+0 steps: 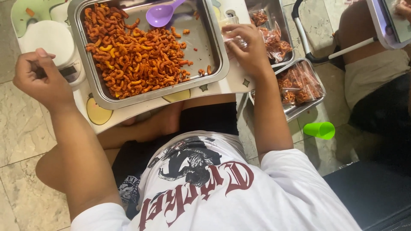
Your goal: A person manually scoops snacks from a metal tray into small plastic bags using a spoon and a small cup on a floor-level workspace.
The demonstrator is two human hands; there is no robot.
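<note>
Now bagging snacks: right hand point(248, 49) pinching a small clear bag point(233, 30) by the steel tray point(96, 85) of orange macaroni point(132, 55), left hand point(40, 79) curled near the scale point(53, 40), needing a scoop next.

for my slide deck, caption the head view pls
Right hand holds a clear bag beside a steel tray of orange macaroni.

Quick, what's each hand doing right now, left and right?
Left hand: closed in a loose fist beside the white scale; contents cannot be told.
Right hand: closed on a small clear plastic bag.
</note>
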